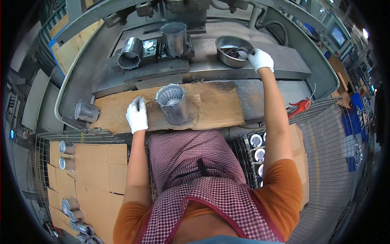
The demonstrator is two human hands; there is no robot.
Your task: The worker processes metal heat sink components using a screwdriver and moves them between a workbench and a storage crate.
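My right hand (261, 60), in a white glove, reaches over the rim of a round metal bowl (233, 62) holding dark small pieces. Its fingertips are drawn together inside the bowl; what they grip, if anything, is hidden. White-gloved too, my left hand (137, 116) rests with fingers stretched out on a worn brown board (211, 106), holding nothing visible. Just right of it, a ribbed silver metal housing (174, 106) stands upright on the board, open end up. Another housing (86, 111) lies on its side at the board's left end.
On the machine bed behind, one housing (174, 40) stands on a fixture and another (131, 53) lies tilted beside it. A red-handled tool (300, 107) hangs at the right. Wire baskets with cardboard (99, 171) and several metal parts flank me.
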